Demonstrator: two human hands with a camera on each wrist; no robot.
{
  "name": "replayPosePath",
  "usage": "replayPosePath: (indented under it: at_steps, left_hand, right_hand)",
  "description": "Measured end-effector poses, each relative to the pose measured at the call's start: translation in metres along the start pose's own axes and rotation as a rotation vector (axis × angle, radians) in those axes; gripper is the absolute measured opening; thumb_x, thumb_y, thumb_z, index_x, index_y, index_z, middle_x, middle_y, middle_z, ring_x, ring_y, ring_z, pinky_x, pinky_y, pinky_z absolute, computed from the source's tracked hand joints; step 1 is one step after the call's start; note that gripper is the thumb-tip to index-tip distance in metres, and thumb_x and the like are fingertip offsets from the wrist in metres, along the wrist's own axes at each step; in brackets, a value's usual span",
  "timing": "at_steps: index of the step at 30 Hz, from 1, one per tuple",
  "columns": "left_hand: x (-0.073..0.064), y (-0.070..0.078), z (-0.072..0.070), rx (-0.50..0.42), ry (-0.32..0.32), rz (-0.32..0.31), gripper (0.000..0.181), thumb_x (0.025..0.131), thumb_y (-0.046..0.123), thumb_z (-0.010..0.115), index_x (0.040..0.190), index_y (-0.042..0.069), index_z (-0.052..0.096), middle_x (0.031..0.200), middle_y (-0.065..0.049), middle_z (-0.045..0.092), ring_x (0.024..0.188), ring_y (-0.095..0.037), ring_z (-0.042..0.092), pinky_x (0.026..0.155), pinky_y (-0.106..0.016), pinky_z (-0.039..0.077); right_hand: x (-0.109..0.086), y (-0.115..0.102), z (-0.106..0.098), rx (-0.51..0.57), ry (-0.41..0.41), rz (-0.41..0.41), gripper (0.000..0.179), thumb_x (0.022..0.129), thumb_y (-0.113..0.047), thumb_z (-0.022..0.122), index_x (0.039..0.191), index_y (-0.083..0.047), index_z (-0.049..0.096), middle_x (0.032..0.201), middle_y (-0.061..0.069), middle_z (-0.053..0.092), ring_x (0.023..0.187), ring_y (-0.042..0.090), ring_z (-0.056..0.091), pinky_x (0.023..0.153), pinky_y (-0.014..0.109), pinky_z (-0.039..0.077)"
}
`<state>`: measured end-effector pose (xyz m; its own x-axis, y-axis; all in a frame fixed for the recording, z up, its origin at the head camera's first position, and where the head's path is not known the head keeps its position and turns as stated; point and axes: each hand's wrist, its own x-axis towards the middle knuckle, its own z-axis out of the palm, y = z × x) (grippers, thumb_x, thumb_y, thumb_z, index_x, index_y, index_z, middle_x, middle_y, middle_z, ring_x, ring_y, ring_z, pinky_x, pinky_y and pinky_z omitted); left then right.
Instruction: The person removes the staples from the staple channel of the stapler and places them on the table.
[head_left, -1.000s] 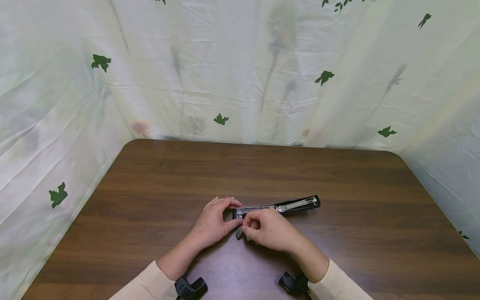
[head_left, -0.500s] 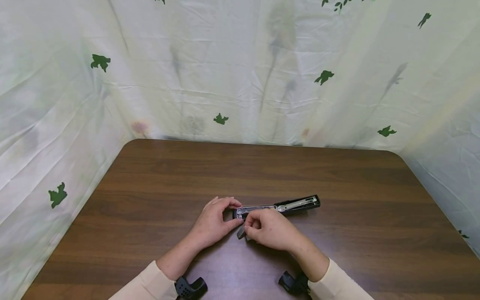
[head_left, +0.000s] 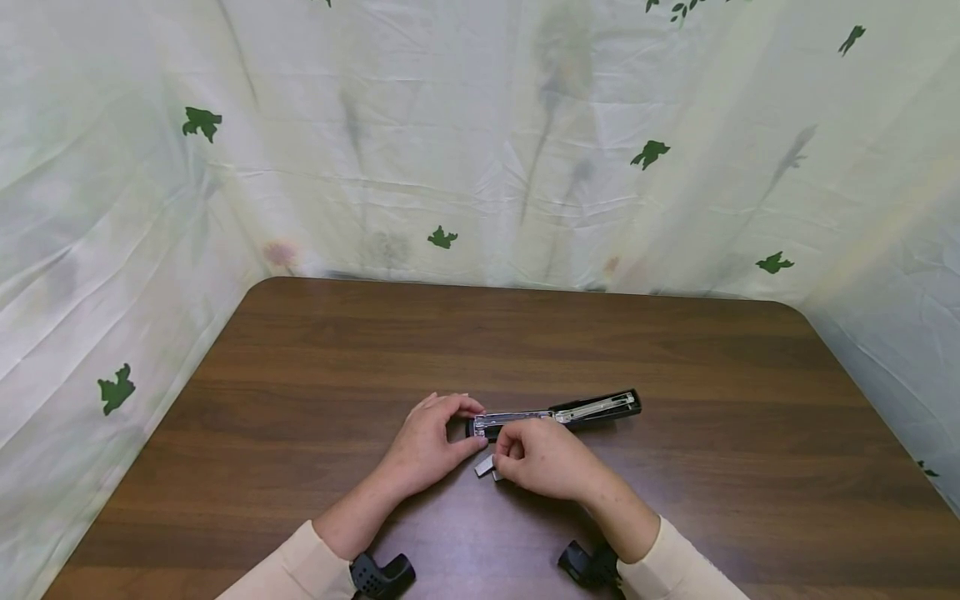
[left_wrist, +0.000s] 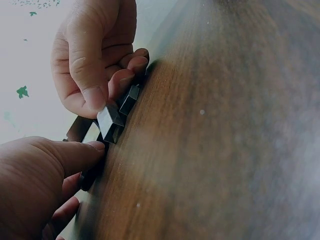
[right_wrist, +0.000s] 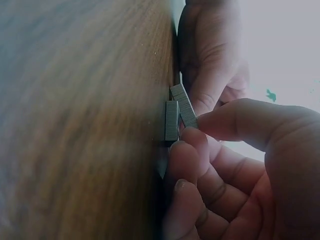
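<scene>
A black stapler [head_left: 600, 408] lies opened out flat in the head view, its metal magazine uncovered. My left hand [head_left: 427, 446] holds its left end between thumb and fingers. Just in front of the stapler, my right hand [head_left: 547, 458] pinches a short strip of staples [right_wrist: 184, 106] between thumb and index finger. That strip is tilted, as the right wrist view shows. Beside it, a second strip of staples [right_wrist: 171, 121] rests on the table near my curled right fingers. My right hand covers part of the stapler's middle in the head view.
The brown wooden table [head_left: 337, 350] reaches back to a pale curtain [head_left: 480, 150] with green leaf shapes. Both wrists carry black camera mounts, the left mount [head_left: 382, 577] and the right mount [head_left: 588, 567], close above the tabletop.
The pinched strip of staples has turned, showing a brighter face, and my right fingers have shifted slightly right, away from the left thumb. The left hand and stapler keep their place.
</scene>
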<state>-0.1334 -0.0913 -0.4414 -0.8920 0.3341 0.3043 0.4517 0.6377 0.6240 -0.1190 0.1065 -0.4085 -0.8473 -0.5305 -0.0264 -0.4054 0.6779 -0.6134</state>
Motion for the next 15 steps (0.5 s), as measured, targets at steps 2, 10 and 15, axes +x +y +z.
replayPosePath:
  at_steps: [2, 10, 15]
  left_hand:
    - [0.0001, 0.0001, -0.0001, 0.003, 0.001, 0.004, 0.032, 0.073, 0.026, 0.078, 0.101, 0.023, 0.062, 0.092, 0.014, 0.065, 0.103, -0.007, 0.054, 0.107, -0.040, 0.025]
    - [0.0005, -0.0005, 0.0004, 0.015, -0.001, 0.003, 0.032, 0.074, 0.028, 0.078, 0.101, 0.023, 0.062, 0.093, 0.015, 0.064, 0.105, -0.007, 0.053, 0.108, -0.040, 0.024]
    - [0.0003, -0.0006, 0.0005, 0.016, 0.000, 0.003, 0.032, 0.073, 0.028, 0.078, 0.101, 0.023, 0.062, 0.092, 0.015, 0.064, 0.105, -0.007, 0.054, 0.108, -0.040, 0.025]
  right_hand:
    - [-0.0001, 0.0003, 0.0001, -0.004, -0.003, -0.003, 0.012, 0.079, -0.019, 0.065, 0.069, -0.024, 0.059, 0.053, -0.016, 0.052, 0.047, 0.002, 0.047, 0.047, 0.022, 0.039]
    - [0.0001, 0.0010, 0.0008, -0.031, 0.001, -0.017, 0.012, 0.077, -0.018, 0.064, 0.069, -0.024, 0.058, 0.052, -0.016, 0.051, 0.048, 0.001, 0.046, 0.047, 0.022, 0.039]
    - [-0.0006, 0.0008, 0.0010, -0.038, 0.001, -0.022, 0.013, 0.077, -0.019, 0.065, 0.068, -0.024, 0.058, 0.052, -0.016, 0.051, 0.048, 0.001, 0.046, 0.047, 0.022, 0.039]
